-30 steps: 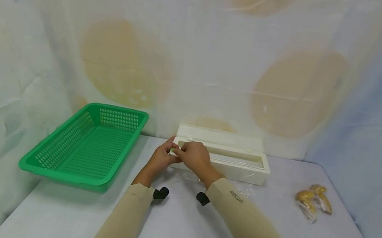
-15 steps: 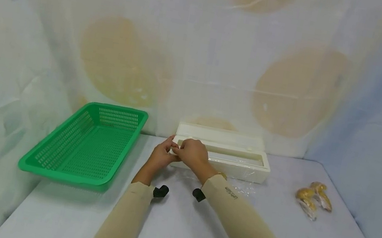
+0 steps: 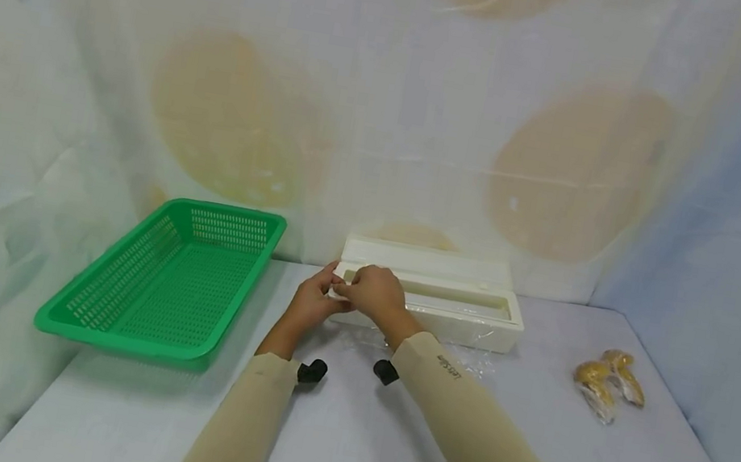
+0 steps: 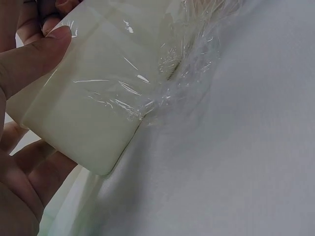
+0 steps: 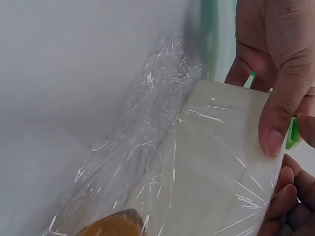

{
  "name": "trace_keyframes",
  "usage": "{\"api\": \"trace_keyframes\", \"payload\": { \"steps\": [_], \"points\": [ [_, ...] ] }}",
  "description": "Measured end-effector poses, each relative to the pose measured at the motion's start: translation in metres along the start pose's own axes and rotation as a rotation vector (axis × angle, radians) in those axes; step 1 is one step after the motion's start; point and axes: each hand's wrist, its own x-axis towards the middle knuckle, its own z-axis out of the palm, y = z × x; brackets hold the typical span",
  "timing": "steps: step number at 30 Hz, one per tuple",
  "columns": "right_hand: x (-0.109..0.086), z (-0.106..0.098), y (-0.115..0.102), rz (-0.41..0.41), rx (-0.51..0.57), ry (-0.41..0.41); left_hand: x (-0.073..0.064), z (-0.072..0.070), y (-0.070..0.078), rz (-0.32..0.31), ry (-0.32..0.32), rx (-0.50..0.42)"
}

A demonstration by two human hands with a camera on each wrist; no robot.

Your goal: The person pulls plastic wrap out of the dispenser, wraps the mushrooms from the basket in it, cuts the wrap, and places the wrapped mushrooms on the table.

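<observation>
A cream cling film dispenser box [image 3: 464, 331] stands at the back of the table, its lid [image 3: 427, 261] raised. My left hand [image 3: 310, 304] grips the box's left end, its thumb [image 4: 54, 44] on the front face. At that same end my right hand [image 3: 374, 295] pinches a small green slider cutter [image 5: 293, 132]. Clear cling film [image 5: 133, 118] drapes over the box front and bunches along the table. Under the film lies an orange-brown rounded item [image 5: 115, 226], mostly out of frame in the right wrist view and hidden behind my right arm in the head view.
A green perforated basket [image 3: 229, 326] stands on the left of the table. Two film-wrapped yellow-brown items [image 3: 599, 380] lie close together on the right. A patterned plastic curtain [image 3: 418, 124] hangs right behind the box.
My right forearm has shifted slightly left and forward, while its hand stays at the box's left end. The left hand keeps its grip, and the box holds its place.
</observation>
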Motion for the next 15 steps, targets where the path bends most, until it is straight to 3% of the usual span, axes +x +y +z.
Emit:
{"api": "trace_keyframes", "payload": {
  "steps": [11, 15],
  "points": [
    [0.009, -0.009, -0.003, 0.097, 0.094, -0.109, 0.001, 0.0, 0.002, -0.015, -0.014, 0.003],
    [0.009, -0.012, 0.002, 0.083, 0.098, -0.109, 0.001, 0.0, 0.004, -0.019, -0.009, 0.009]
  ]
}}
